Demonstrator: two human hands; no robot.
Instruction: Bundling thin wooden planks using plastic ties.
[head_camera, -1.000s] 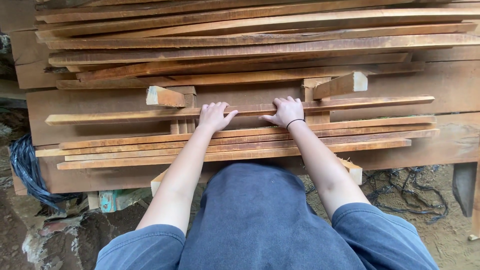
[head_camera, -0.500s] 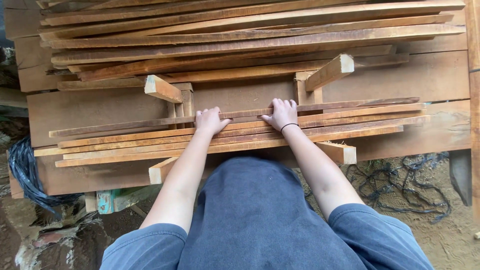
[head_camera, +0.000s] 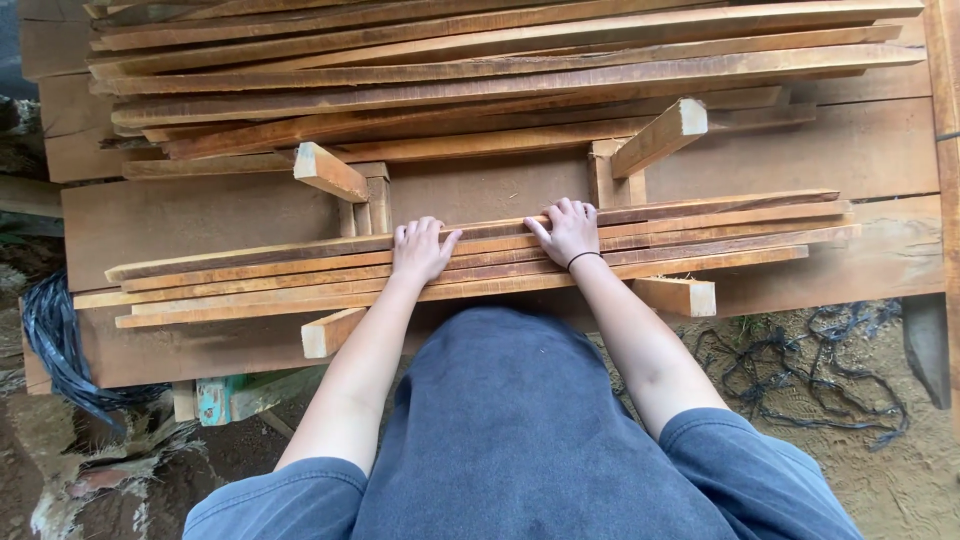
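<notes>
Several long thin wooden slats (head_camera: 700, 225) lie side by side across two short wooden cross pieces, a left one (head_camera: 330, 172) and a right one (head_camera: 660, 135). My left hand (head_camera: 420, 250) rests flat on the slats, fingers spread, left of the middle. My right hand (head_camera: 568, 232), with a dark band on its wrist, presses palm down on the same slats a little farther back. Neither hand wraps around anything. My dark blue shirt and sleeves fill the lower view.
A big stack of longer slats (head_camera: 500, 60) lies behind, on wide planks (head_camera: 200, 215). Black cord (head_camera: 800, 370) lies on the sandy ground at the right. A black bundle (head_camera: 55, 340) and a teal object (head_camera: 215, 400) sit at the lower left.
The slat bundle has tilted, its right end now farther back, and both hands have shifted with it. The camera view has moved down a little over the bench.
</notes>
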